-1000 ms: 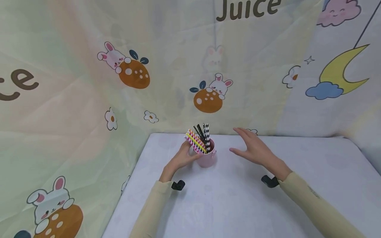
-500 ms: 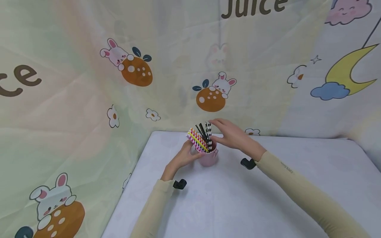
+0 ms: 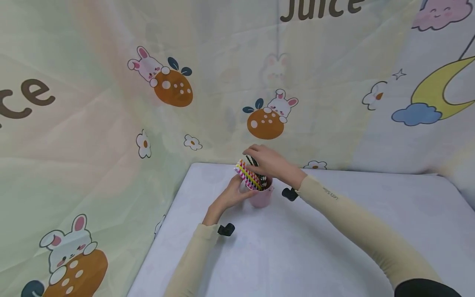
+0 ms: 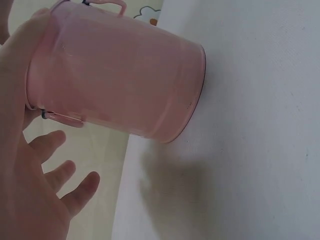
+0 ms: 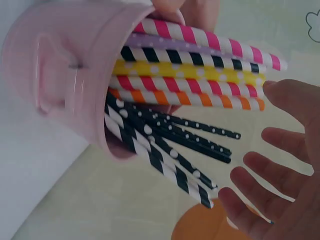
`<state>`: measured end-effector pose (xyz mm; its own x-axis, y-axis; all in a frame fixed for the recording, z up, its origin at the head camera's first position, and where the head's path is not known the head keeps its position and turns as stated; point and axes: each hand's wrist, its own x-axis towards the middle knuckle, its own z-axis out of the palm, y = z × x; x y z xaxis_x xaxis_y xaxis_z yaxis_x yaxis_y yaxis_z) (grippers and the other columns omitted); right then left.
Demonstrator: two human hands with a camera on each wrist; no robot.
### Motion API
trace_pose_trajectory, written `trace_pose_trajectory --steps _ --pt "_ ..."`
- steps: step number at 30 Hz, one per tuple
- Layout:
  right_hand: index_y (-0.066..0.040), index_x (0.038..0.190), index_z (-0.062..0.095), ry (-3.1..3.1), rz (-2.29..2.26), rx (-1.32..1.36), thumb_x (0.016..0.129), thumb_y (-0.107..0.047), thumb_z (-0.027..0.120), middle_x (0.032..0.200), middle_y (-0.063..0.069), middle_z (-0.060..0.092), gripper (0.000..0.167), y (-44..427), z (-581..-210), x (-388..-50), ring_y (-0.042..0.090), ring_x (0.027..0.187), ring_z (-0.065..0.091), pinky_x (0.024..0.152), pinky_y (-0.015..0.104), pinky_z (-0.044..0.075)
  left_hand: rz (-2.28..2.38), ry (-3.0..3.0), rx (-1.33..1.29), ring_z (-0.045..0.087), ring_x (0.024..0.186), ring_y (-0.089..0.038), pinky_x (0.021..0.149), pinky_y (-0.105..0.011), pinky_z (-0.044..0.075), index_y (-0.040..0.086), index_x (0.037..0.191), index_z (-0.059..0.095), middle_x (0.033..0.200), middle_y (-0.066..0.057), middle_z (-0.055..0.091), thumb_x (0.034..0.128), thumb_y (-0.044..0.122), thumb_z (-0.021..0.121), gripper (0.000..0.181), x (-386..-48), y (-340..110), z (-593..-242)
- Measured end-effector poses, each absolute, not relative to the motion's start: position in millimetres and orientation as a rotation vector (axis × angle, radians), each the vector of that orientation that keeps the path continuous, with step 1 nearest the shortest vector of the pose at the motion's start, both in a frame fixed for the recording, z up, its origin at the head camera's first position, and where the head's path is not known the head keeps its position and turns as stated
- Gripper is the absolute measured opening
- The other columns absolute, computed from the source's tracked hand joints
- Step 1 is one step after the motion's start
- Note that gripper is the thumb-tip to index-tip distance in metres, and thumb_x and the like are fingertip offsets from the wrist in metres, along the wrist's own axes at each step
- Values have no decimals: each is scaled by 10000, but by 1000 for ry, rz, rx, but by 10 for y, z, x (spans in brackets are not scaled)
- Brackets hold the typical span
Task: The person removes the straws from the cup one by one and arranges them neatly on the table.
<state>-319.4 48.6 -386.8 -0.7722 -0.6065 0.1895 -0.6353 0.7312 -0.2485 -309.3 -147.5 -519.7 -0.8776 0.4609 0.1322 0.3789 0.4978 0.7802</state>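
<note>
A small pink metal bucket (image 3: 261,200) with side handles stands on the table and holds paper straws. My left hand (image 3: 231,194) grips it at the rim from the left, thumb across the near side (image 4: 115,70). Bright straws (image 5: 200,60) in pink, yellow, orange, purple and black-white stripes lean together to one side. Several black-and-white straws (image 5: 165,150), striped and dotted, fan out beside them. Above the bucket my right hand (image 3: 269,161) reaches over the straws, fingers spread and slightly bent; its thumb tip is close to the bright straws' ends. Whether they touch is unclear.
A white-covered table (image 3: 297,247) carries the bucket near its back edge. Behind it and to the left hangs a printed cloth backdrop (image 3: 222,82) with rabbits and flowers. Black camera mounts (image 3: 226,229) sit at both wrists.
My right hand has moved left from the bucket's right side to over the straws. The left hand stays at the bucket. The head view has shifted slightly.
</note>
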Motion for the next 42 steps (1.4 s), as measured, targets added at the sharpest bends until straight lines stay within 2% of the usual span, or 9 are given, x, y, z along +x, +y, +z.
trace_pose_trajectory --steps 10,16,23,30,42 --pt "-85 1296 641 -2792 650 885 962 -242 688 1248 108 599 372 407 -3993 -3146 259 1151 588 1054 419 522 1367 2621 737 376 1461 -156 1253 -467 261 312 1567 249 1528 37 445 906 399 738 827 -3056 -1439 -5171" --pt "-114 1251 671 -2794 671 855 962 -242 690 1167 71 614 317 358 -4049 -3135 220 1061 604 987 380 559 1348 2640 725 356 1470 -133 1259 -440 252 315 1573 241 1539 55 432 900 425 737 844 -3043 -1436 -5173" --pt "-115 1155 701 -2816 675 857 974 -259 672 1140 68 622 233 304 -4136 -3136 220 1038 621 954 400 571 1366 2625 746 325 1488 -115 1262 -451 244 332 1583 220 1569 82 396 901 413 742 862 -3056 -1439 -5185" --pt "-113 1100 719 -2854 699 849 975 -250 670 1146 94 642 192 297 -4183 -3129 223 1018 637 939 416 581 1373 2623 715 248 1529 -147 1270 -475 208 231 1610 197 1625 51 329 893 443 742 925 -3043 -1447 -5190" --pt "-111 1093 716 -2838 694 863 972 -270 672 1127 91 644 205 288 -4164 -3138 214 992 628 920 398 591 1363 2625 696 222 1539 -148 1269 -479 208 315 1613 149 1644 68 290 887 491 732 948 -3018 -1465 -5167"
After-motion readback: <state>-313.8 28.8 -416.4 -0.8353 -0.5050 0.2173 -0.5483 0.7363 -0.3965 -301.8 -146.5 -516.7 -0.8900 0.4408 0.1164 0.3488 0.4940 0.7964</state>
